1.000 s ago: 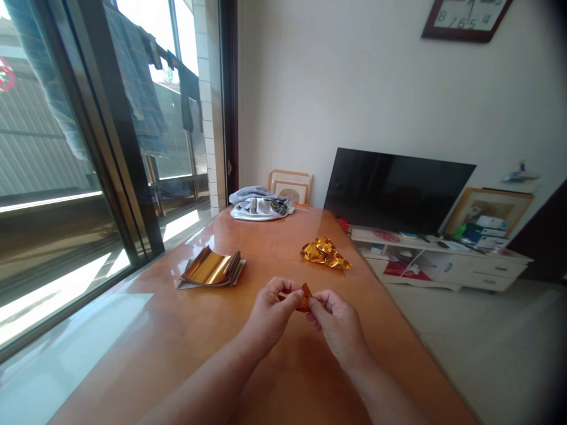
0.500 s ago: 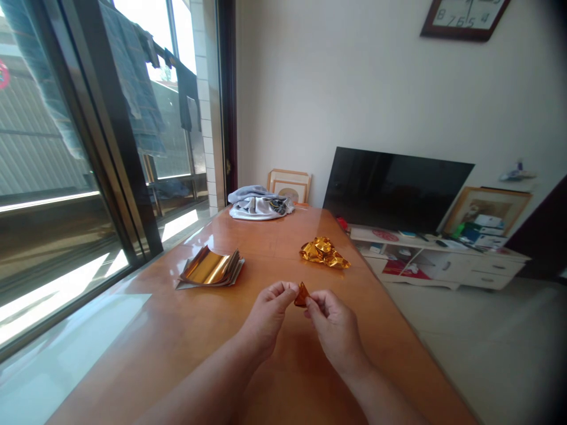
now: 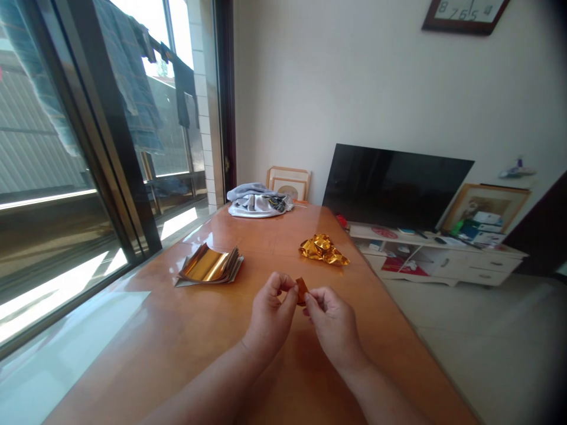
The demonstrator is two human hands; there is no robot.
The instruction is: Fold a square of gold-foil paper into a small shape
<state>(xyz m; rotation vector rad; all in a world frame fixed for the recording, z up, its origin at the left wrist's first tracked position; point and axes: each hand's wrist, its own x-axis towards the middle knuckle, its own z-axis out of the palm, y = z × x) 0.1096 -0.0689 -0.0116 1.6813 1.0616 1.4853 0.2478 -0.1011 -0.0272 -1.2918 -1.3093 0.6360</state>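
Observation:
A small folded piece of gold foil paper (image 3: 302,290) is pinched between my two hands above the table. My left hand (image 3: 275,304) grips its left edge with thumb and fingertips. On the other side, my right hand (image 3: 330,316) holds the lower right part between thumb and forefinger. To the left lies a stack of gold foil sheets (image 3: 207,264), its top sheet curling up. Beyond my right hand sits a small heap of shiny gold foil pieces (image 3: 323,249), crumpled or folded; I cannot tell which.
The glossy wooden table (image 3: 212,342) stretches away from me. A bundle of grey cloth (image 3: 257,200) lies at its far end. A pale sheet (image 3: 88,348) covers the left edge by the glass door. A television (image 3: 398,186) stands on a white cabinet (image 3: 478,268) beyond the right side.
The fingers of my left hand have shifted and curled higher around the foil paper. The piece now looks more rectangular than the pointed triangle before. My right hand keeps its pinch.

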